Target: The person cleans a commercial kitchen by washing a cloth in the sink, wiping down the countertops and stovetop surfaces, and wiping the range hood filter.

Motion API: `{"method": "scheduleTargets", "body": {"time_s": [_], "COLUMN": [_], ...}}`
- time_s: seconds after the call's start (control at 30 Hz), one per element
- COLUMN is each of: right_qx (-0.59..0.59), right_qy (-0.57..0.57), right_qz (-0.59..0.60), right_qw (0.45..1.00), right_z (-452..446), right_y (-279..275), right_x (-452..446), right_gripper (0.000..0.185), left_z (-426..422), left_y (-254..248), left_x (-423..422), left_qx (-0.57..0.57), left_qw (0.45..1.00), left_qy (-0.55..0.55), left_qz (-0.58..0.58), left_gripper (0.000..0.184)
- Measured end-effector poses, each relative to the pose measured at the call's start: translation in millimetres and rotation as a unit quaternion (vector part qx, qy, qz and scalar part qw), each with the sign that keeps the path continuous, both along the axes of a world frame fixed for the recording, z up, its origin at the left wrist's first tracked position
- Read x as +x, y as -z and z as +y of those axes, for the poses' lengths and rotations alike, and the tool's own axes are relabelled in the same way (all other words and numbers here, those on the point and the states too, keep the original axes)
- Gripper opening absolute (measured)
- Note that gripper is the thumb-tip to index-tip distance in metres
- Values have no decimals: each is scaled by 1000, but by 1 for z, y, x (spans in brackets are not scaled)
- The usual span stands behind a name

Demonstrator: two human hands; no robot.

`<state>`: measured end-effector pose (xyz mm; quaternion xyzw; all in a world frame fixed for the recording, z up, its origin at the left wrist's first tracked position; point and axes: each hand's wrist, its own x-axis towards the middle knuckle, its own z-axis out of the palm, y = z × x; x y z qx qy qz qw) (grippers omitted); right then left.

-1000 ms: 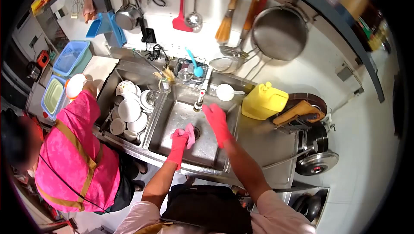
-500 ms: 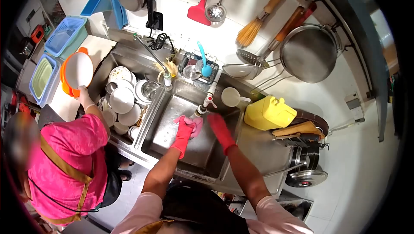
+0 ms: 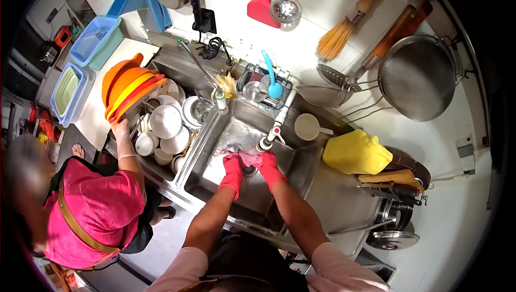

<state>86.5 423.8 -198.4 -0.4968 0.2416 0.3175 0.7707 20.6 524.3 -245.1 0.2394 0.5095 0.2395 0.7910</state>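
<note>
My left hand (image 3: 231, 172), in a red rubber glove, is closed on one end of a pink cloth (image 3: 249, 158). The other end is gripped by my right hand (image 3: 269, 169), gloved the same way. Both hands are low in the metal sink basin (image 3: 252, 198), just below the white tap with a red-centred handle (image 3: 276, 134). Part of the round drain (image 3: 249, 171) shows between them. The fingertips are partly hidden by the gloves' folds and the cloth.
At left, a co-worker in a pink shirt (image 3: 102, 198) holds stacked orange, yellow and red bowls (image 3: 129, 87) above a basin of white dishes (image 3: 165, 121). A yellow jug (image 3: 357, 152) and white dipper (image 3: 307, 126) stand right. Strainers (image 3: 416, 78) hang on the wall.
My right hand has come in from the right and taken hold of the cloth beside my left. The co-worker's bowls have tilted and now show as a stack. The whole view has shifted slightly.
</note>
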Motion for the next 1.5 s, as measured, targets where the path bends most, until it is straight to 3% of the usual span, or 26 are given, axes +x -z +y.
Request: {"method": "scheduleTargets", "body": {"time_s": [0.13,0.2,0.23,0.27,0.3,0.33,0.37,0.4,0.47,0.53,0.57,0.63,0.67,0.73,0.8,0.83,0.9,0.97,1.03,1.07,1.1,1.17,1.2,1.3,1.37,1.5], "right_qx": [63,85,95,-34,-28,-20,-10,-4,-68,-246,-188,-400,-177,-281,-353,-372,-402,-392,-330,-260,-296,-204,-161,-90,-121,-135], "right_qy": [-21,-22,-21,-7,-20,-34,-48,-33,-48,-94,-88,-147,-16,-110,-165,-175,-185,-162,-116,-79,-184,-278,-296,-340,-376,-139], "right_qz": [-46,-103,-131,-96,-90,-83,-75,-211,-188,-290,-310,-292,-299,-196,-186,-229,-306,-325,-366,-399,-531,-509,-456,-361,-394,-203], "right_qw": [997,991,987,995,995,996,996,977,979,920,928,856,937,933,902,883,843,845,862,876,772,788,824,863,830,960], "right_z": [9,20,23,21,17,16,20,26,33,32,24,20,19,37,37,30,28,35,20,15,-1,1,-1,-15,-36,-88], "right_y": [7,11,13,27,26,18,9,-7,1,26,66,47,61,-1,-20,-3,26,42,44,38,79,39,24,-16,-27,34], "right_x": [0,-3,-6,-7,-8,-10,-15,-24,-26,-15,3,24,10,-24,-28,-14,5,20,19,14,23,18,9,-13,-20,-27], "right_gripper": [20,21,21,21,23,25,27,27,27,25,22,21,26,28,27,25,22,20,14,10,8,9,9,13,16,18], "left_z": [2,4,10,17,21,15,11,9,0,-7,-22,-31,-26,-4,13,10,-12,-18,-3,11,14,21,23,30,7,-3], "left_y": [-9,-46,-23,25,64,93,120,91,17,12,65,51,40,26,9,10,17,18,8,16,51,124,-9,56,73,35], "left_x": [4,13,16,19,22,36,50,47,47,33,33,34,37,40,34,31,26,28,28,22,21,17,19,15,32,36], "left_qx": [-251,-253,-342,-415,-470,-224,0,227,168,82,55,120,112,59,437,473,280,113,-3,56,-53,-306,-335,-468,-394,-278], "left_qw": [955,944,898,814,698,842,875,837,867,913,967,947,937,914,691,666,841,934,952,937,952,902,903,810,876,945], "left_qy": [158,202,257,301,330,397,483,495,458,350,228,282,315,385,516,509,420,311,290,320,302,260,266,343,261,123], "left_qz": [-1,62,-107,-272,-427,-287,-47,49,100,196,99,98,102,117,256,271,196,133,100,126,10,-161,-40,-88,-99,-121], "left_gripper": [49,62,59,56,53,43,34,37,43,48,46,41,40,39,41,43,48,54,59,59,59,59,67,58,50,41]}}
